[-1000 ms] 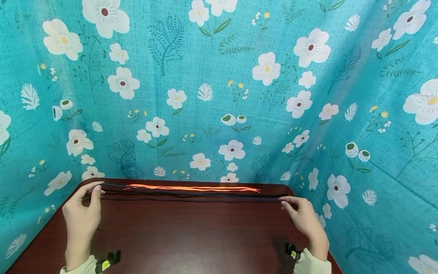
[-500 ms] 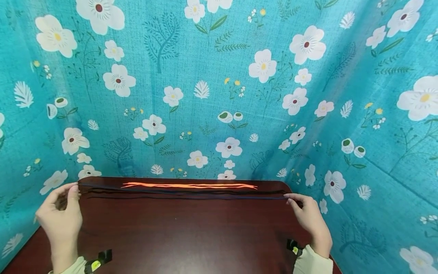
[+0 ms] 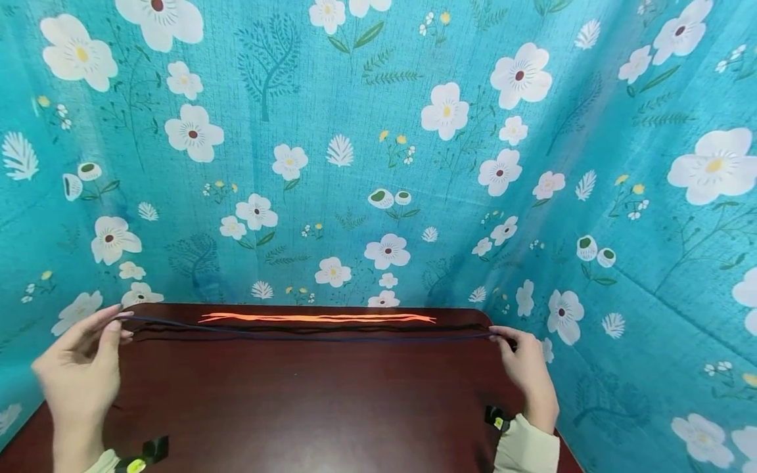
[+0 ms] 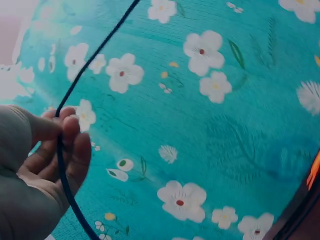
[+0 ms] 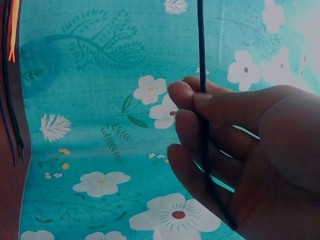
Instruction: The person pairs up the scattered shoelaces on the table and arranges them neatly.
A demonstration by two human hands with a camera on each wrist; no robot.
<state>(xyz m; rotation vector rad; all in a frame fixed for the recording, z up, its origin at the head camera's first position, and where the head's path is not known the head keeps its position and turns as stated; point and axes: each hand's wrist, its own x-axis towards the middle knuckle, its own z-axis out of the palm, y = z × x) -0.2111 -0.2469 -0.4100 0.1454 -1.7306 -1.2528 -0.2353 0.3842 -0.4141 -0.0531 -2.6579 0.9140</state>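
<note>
A thin dark blue shoelace (image 4: 90, 60) stretches between my two hands across the far part of the table in the head view. My left hand (image 3: 83, 371) pinches it between thumb and fingers at the far left. In the left wrist view a length of it runs on down past the palm. At the right, my right hand (image 3: 528, 374) pinches the same lace between thumb and forefinger. The right wrist view shows its tail lying across the curled fingers and palm. Just behind it, black laces (image 3: 355, 328) and bright orange laces (image 3: 313, 318) lie lengthwise on the table.
The dark red-brown table (image 3: 296, 401) has rounded far corners. A teal cloth with white flowers (image 3: 331, 184) hangs close behind it and along both sides. Black straps with a yellow-green mark sit at both wrists.
My left hand has moved farther left, widening the span of lace between the hands. The right hand stays near the same place, still pinching. The head view has shifted slightly.
</note>
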